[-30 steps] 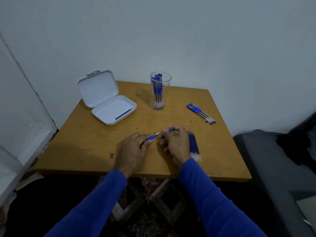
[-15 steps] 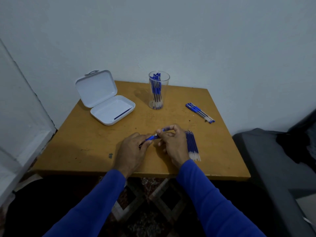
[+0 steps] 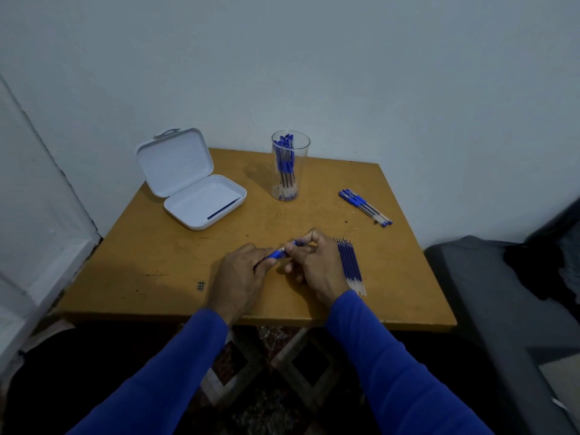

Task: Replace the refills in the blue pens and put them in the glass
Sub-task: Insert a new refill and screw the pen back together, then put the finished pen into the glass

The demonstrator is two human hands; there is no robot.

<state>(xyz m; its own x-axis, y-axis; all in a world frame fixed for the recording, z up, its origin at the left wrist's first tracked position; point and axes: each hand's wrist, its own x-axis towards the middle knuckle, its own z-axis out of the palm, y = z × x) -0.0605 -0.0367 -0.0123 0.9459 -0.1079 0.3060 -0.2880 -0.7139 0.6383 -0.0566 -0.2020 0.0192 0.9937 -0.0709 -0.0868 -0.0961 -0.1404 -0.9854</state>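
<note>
Both hands meet over the middle of the wooden table [image 3: 175, 246]. My left hand [image 3: 240, 276] grips the body of a blue pen [image 3: 280, 253], and my right hand [image 3: 315, 266] pinches the pen's front end with fingertips and thumb. Most of the pen is hidden inside the two hands. A row of several blue refills [image 3: 351, 265] lies just right of my right hand. The clear glass [image 3: 288, 166] stands at the back with several blue pens upright in it. A few more blue pens [image 3: 365, 207] lie at the back right.
An open white plastic box [image 3: 191, 183] sits at the back left with one dark refill [image 3: 223, 209] in its tray. A dark grey seat [image 3: 502, 293] stands close to the table's right side. A white wall runs behind the table.
The exposed silver tip section between the hands has vanished as the hands closed together over the pen. My right hand has shifted slightly left toward my left hand.
</note>
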